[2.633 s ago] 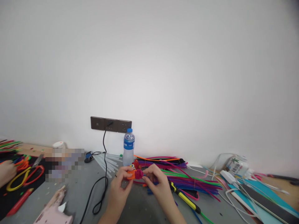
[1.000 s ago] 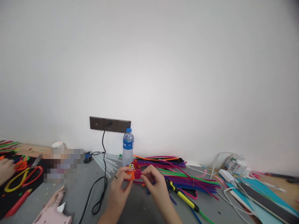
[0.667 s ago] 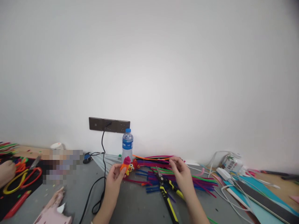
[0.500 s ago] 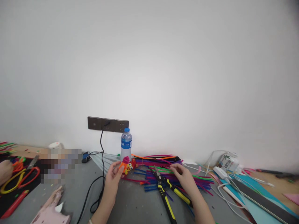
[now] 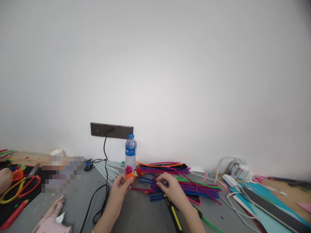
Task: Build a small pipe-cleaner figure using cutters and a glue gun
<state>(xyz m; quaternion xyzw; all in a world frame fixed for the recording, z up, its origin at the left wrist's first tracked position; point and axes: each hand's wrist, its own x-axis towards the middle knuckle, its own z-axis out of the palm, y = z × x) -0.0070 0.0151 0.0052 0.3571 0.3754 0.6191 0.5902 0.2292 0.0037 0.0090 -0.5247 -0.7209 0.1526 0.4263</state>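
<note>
My left hand (image 5: 121, 185) pinches a small orange figure (image 5: 130, 174) with a pink top and googly eyes, held in front of the water bottle (image 5: 131, 154). My right hand (image 5: 167, 185) is over the bundles of coloured pipe cleaners (image 5: 201, 187), its fingers bent; what they hold, if anything, is hidden. Under that hand and wrist lie pliers with black and yellow handles (image 5: 173, 213), their jaws covered by the hand.
A black cable (image 5: 106, 161) runs from the wall socket (image 5: 112, 130) onto the table. At the left are scissors (image 5: 31, 186), a red cutter (image 5: 15, 214) and another person's hand (image 5: 5, 180). White cables (image 5: 239, 200) and blue sheets (image 5: 272, 207) lie at the right.
My right hand has moved left, from over the pipe cleaners to above the pliers' jaws. The orange figure in my left hand has turned slightly and sits a little lower.
</note>
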